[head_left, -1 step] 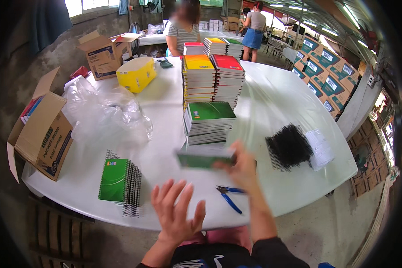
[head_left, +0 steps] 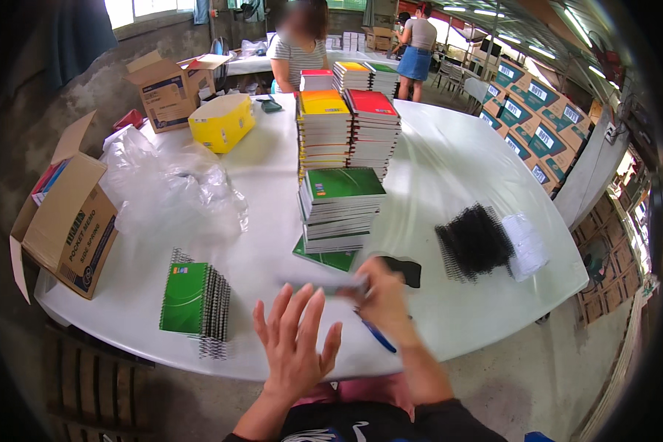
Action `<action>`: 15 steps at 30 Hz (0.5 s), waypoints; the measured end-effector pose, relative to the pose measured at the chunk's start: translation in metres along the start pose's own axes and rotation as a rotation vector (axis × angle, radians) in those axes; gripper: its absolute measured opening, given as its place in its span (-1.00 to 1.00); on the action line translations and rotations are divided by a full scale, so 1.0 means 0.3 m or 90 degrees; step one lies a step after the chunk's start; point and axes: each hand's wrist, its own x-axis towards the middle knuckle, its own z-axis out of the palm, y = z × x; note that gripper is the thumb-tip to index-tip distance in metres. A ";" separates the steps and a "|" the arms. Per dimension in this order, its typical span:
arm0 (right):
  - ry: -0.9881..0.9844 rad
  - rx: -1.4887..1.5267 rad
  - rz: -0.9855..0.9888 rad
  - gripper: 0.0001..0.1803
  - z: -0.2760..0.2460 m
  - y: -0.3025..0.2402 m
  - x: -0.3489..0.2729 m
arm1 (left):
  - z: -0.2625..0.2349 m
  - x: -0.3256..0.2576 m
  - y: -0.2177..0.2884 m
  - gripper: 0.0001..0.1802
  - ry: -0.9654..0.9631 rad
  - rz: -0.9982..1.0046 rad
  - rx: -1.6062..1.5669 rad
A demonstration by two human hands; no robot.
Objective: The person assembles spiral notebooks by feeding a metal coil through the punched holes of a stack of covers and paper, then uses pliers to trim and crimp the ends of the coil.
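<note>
My right hand (head_left: 387, 298) grips a thin notebook (head_left: 318, 283), blurred by motion and seen nearly edge-on above the table. Close below its left end my left hand (head_left: 295, 350) is raised, fingers spread and holding nothing. Just beyond stands a stack of green-covered notebooks (head_left: 342, 210), with another green notebook (head_left: 328, 258) sticking out at its base. Blue-handled pliers (head_left: 379, 337) lie partly hidden under my right hand, and a flat black piece (head_left: 404, 271) lies behind it. To the left sits a pile of green notebooks with wire spirals (head_left: 184, 298).
Yellow (head_left: 323, 103) and red (head_left: 373, 103) notebook stacks rise behind the green one. Black spiral coils (head_left: 475, 243) and a white bundle (head_left: 525, 241) lie right. Clear plastic (head_left: 166, 184), a yellow box (head_left: 223, 125) and open cartons (head_left: 88, 228) stand left. A person (head_left: 298, 55) sits beyond.
My right hand has drawn the notebook nearer and tilted it from green cover showing to nearly edge-on. The black piece and the green notebook at the stack's base are now uncovered.
</note>
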 end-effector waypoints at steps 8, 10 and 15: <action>-0.145 -0.022 0.087 -0.38 -0.150 0.234 -0.025 | 0.202 -0.123 -0.138 -0.68 -0.174 0.037 0.015; 0.014 -0.172 0.186 -0.39 -0.278 0.397 0.068 | 0.216 -0.115 -0.127 -0.62 -0.143 0.019 0.008; 0.149 -0.671 0.304 -0.54 -0.436 0.738 0.112 | 0.255 -0.064 -0.062 -0.42 -0.079 0.003 -0.019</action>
